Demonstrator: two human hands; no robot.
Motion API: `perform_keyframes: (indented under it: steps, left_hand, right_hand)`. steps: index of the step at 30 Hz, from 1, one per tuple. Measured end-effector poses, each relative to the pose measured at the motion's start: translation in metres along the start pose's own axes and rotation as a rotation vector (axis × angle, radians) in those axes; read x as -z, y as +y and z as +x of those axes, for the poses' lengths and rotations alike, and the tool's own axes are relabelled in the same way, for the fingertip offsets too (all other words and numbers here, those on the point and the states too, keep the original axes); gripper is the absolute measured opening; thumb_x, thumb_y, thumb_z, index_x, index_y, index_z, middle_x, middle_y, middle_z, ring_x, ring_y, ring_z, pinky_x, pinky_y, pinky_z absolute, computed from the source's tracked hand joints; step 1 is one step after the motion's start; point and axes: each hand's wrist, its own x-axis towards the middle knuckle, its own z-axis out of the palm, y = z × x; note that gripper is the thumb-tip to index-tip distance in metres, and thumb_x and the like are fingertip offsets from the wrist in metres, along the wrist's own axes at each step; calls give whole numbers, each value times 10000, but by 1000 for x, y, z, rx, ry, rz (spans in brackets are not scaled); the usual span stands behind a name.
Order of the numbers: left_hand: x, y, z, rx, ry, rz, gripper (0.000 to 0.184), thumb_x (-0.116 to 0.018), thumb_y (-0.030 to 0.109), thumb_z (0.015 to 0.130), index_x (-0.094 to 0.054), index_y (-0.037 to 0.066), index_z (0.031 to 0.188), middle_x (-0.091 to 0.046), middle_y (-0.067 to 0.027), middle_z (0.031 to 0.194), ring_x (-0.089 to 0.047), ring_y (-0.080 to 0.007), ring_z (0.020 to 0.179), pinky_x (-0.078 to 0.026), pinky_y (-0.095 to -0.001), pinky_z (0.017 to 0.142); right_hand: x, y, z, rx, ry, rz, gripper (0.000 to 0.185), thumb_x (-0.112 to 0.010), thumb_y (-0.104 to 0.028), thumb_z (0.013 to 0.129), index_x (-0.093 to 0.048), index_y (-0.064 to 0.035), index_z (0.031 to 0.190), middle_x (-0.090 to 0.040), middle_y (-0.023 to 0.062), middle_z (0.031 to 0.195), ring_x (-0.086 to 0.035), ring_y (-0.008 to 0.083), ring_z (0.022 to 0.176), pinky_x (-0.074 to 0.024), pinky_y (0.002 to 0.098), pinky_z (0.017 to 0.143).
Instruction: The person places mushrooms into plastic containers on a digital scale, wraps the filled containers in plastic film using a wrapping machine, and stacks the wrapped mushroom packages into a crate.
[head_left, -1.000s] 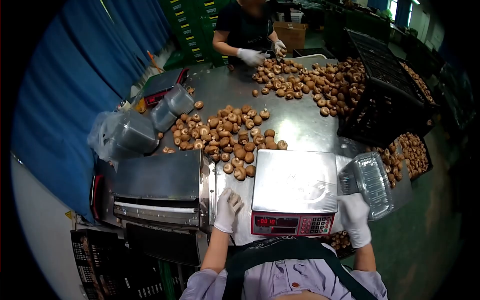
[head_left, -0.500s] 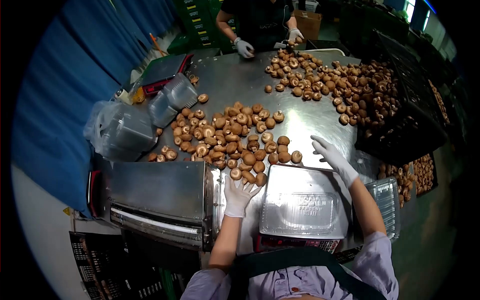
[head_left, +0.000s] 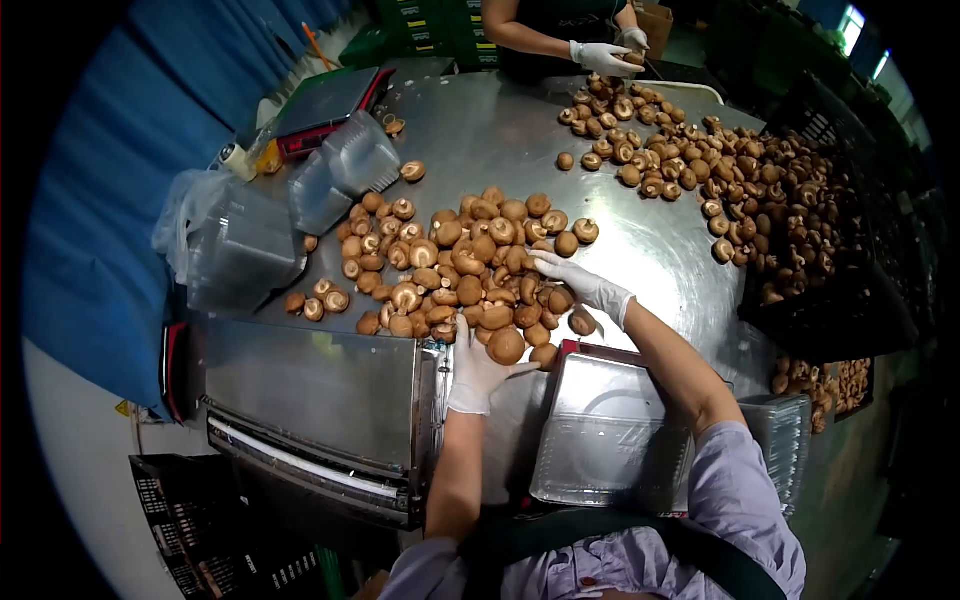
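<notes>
From my remote seat, the biggest thing I have is the metal table (head_left: 460, 125), whose bare patches look smooth and shiny, so I expect whatever lies there to slide and roll easily. On the left stands a boxy metal machine (head_left: 310, 370). Just beyond it and to its right lies the near heap of mushrooms (head_left: 470, 262), loose and piled in places. As a mass I judge it will shift and spill at the edges, so it is better gathered from both sides than pushed from one.

Nearer the body sits a scale (head_left: 605, 378) with a clear tray (head_left: 600, 468) on top; the tray looks thin and springy, best taken by its rim.

My left hand (head_left: 478, 375) is spread, thumb held away from the fingers, at the heap's near edge. My right hand (head_left: 585, 285) reaches its right flank, fingers extended and touching mushrooms; neither hand is clamped on anything. I cannot tell how hard the fingertips press.

Smallest comes the single mushroom, such as the large cap (head_left: 506, 345) beside my left hand. I judge each one light, firm yet easily bruised, and would cup it round the cap, lightly, sparing the stem.
</notes>
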Motion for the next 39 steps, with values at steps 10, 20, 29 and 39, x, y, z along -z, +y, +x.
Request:
perform_keyframes:
  steps: [10,20,29,39]
  left_hand:
    - [-40,4,1,36,116,-10,726,-433,605,876,-279,171,1438,-294,-127,1475,-293,-393,1344,-281,-711,976]
    - [-83,15,-19,-68,78,101,746,-551,563,835,-317,129,1396,-401,-172,1385,-436,-388,1249,-369,-677,940]
    - [-170,-48,-133,-142,-78,376,654,-560,412,890,-270,218,1444,-343,-120,1406,-449,-310,1239,-509,-523,889]
    - [-100,-134,-131,-167,-103,1039,643,-615,284,876,-356,25,1405,-455,-153,1351,-465,-225,1228,-374,-312,1018]
  right_hand:
    - [-46,-22,-26,177,60,-863,1022,-782,-477,643,-234,-210,1463,-525,244,1267,-539,369,1138,-441,370,956]
    - [-63,-74,-70,302,131,-821,951,-796,-397,658,-282,-228,1441,-537,205,1269,-542,340,1151,-437,373,982]
    - [-114,-94,-239,825,410,-823,853,-845,-214,604,-434,-60,1335,-534,197,1258,-574,314,1114,-476,361,948]
    - [-151,50,-326,535,843,-697,859,-832,-196,623,-401,-57,1353,-583,233,1094,-624,359,971,-516,378,820]
